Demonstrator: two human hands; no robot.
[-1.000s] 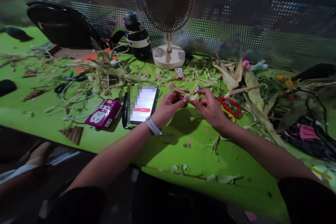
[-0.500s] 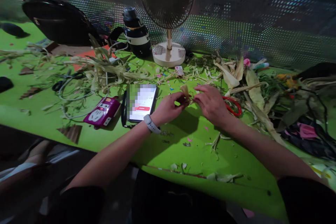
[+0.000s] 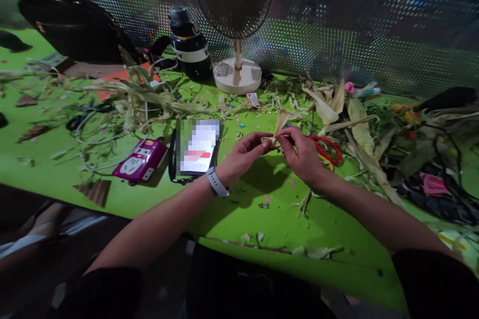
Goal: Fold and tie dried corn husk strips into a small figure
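Between my hands, just above the green table [image 3: 277,229], is a small piece of dry corn husk [image 3: 281,122], fanned out at its top and narrow with a loop below. My left hand [image 3: 245,154], with a pale watch on the wrist, pinches the looped end at its left. Fingers of my right hand [image 3: 299,152] are closed on the husk's narrow part from the right. Just beyond the right hand lies a red coil [image 3: 329,149]. A lit phone [image 3: 200,152] rests left of my left hand.
A purple power adapter [image 3: 142,159] with a white cable sits left of the phone. Behind stand a white fan [image 3: 237,77] and a dark bottle [image 3: 191,52]. Husk heaps [image 3: 359,124] lie at right, more husks [image 3: 138,94] at left. A black bag [image 3: 78,25] is at back left.
My hands have come closer together, and both now pinch the husk. A loop shows at its lower end, and the fanned top stands higher. The view has shifted slightly.
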